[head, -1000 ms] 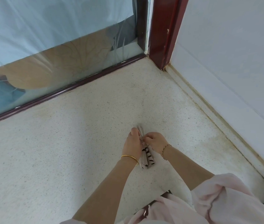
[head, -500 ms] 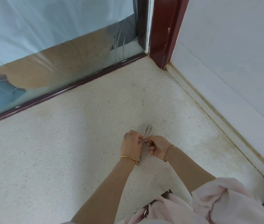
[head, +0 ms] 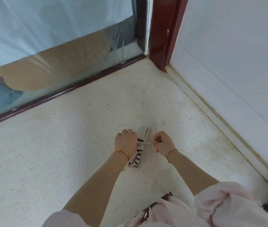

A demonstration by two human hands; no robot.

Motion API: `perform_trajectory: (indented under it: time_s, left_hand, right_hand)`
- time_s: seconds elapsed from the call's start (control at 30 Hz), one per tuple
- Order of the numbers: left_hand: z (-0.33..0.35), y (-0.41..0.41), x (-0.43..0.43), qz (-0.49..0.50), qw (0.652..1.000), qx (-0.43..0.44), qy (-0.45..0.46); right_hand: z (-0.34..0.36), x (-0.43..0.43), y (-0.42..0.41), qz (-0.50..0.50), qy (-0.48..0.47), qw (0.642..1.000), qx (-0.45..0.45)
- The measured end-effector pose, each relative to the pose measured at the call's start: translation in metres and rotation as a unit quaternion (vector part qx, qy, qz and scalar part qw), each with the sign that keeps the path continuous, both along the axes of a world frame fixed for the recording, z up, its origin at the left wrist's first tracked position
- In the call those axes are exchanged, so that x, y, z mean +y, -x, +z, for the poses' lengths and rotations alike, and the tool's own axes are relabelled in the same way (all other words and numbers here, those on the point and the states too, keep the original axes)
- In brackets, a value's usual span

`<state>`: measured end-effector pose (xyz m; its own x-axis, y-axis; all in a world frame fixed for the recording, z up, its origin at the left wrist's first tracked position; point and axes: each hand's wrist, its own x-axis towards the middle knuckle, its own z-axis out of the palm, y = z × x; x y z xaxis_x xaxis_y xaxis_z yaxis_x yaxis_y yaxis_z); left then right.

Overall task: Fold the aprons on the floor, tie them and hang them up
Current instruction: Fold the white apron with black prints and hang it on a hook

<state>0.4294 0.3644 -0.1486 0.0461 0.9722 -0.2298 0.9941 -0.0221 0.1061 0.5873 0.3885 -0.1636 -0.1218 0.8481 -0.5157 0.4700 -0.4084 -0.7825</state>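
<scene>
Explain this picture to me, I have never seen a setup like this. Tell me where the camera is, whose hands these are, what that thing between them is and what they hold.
There is no machine here: a person wears one wide-angle camera on the head, so you look down along their own arms. The left hand, with a gold bangle, and the right hand work over a speckled floor in a corner between a glass door and a white wall. Between the hands is a folded apron, pale with dark stripes. A thin strap is knotted round its middle. The right hand pinches one end; the left hand, fingers curled, seems to hold the other.
</scene>
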Motion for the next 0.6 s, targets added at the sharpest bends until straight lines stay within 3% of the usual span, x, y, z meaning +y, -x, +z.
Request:
perform_trajectory:
  time_s: [0.17, 0.43, 0.53, 0.6]
  left_hand:
    - [0.000, 0.002, 0.009, 0.142, 0.975, -0.135, 0.102]
    - [-0.002, 0.004, 0.009, -0.025, 0.994, 0.055, 0.086]
    - [-0.002, 0.005, 0.009, -0.023, 0.993, 0.056, 0.097]
    - [0.004, 0.006, 0.012, 0.032, 0.995, -0.022, 0.088]
  right_hand:
    - [-0.001, 0.001, -0.002, -0.006, 0.002, 1.000, -0.020]
    - [-0.002, 0.006, 0.003, 0.067, -0.044, 0.994, -0.080]
    - [-0.001, 0.010, 0.000, 0.066, -0.047, 0.993, -0.089]
    - [0.000, 0.013, -0.001, 0.048, -0.020, 0.996, -0.066]
